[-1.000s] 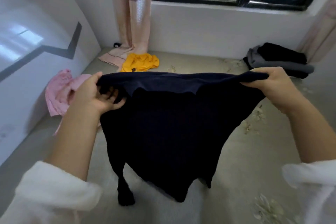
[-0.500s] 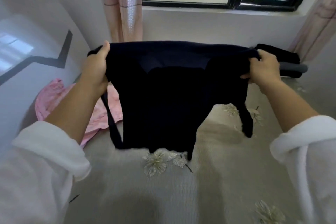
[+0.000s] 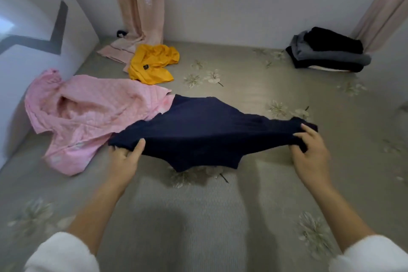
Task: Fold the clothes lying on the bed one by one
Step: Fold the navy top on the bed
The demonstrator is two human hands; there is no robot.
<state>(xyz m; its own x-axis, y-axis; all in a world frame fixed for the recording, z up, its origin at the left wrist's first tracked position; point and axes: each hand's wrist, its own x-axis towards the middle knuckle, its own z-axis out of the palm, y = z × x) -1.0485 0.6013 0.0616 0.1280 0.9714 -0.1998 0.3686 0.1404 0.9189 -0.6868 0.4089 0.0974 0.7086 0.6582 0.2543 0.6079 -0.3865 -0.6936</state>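
Down comes the navy top (image 3: 209,130), aloft a moment ago, now settling on the bed (image 3: 198,216), seemingly touching the pink garment (image 3: 88,112), left hand (image 3: 125,157) and right hand (image 3: 309,152) each with a closed grip on a near corner, ready for folding.

Matt navy knit garment (image 3: 205,126), quilted pink cloth garment (image 3: 92,112), ribbed floral bed cover (image 3: 198,216), glossy white wall panel (image 3: 26,28).

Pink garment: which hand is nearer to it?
Left. The left hand grips the navy garment just beside the pink garment; the right hand grips the navy garment's other end, farther away.
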